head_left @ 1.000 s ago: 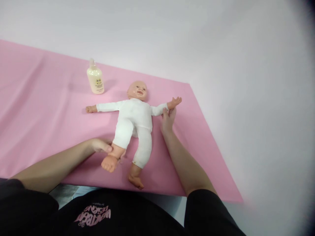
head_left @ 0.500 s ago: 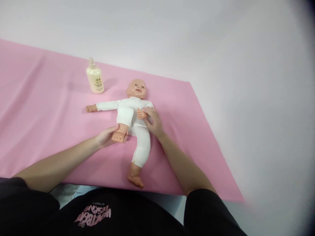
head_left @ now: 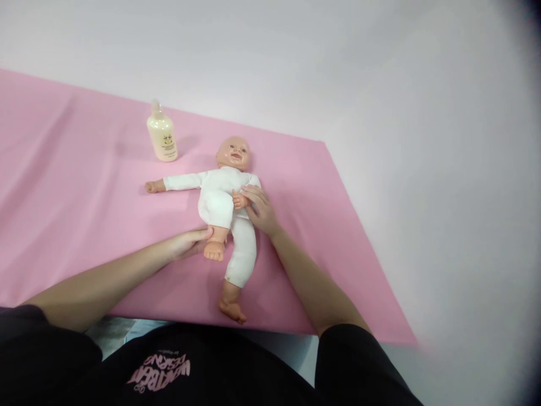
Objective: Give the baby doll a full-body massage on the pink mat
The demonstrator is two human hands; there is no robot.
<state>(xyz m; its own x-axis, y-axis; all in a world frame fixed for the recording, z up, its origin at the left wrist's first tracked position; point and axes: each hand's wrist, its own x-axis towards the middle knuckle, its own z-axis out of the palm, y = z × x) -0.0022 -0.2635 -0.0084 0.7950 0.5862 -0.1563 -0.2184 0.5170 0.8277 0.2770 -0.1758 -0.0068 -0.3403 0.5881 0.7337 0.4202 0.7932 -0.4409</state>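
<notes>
The pink cloth spread beneath everything, running on toward 9 o'clock. On it the doll lay face up between the two hands, its long axis from 12 at the head to 6 at the feet; its trunk was at 1 o'clock from the left hand and at 10 from the right hand, which was the nearer. The outstretched leg pointed to 6. The bent leg was folded up beside it, its ankle clasped by the left hand, thumb on top and fingers mostly hidden. The outstretched arm reached toward 9, between the left hand and the pale bottle, which stood at 10 from the doll. The doll's small hand lay over the belly, the right hand pinching its wrist, and apparently touched the bent leg, each crowding the other.
</notes>
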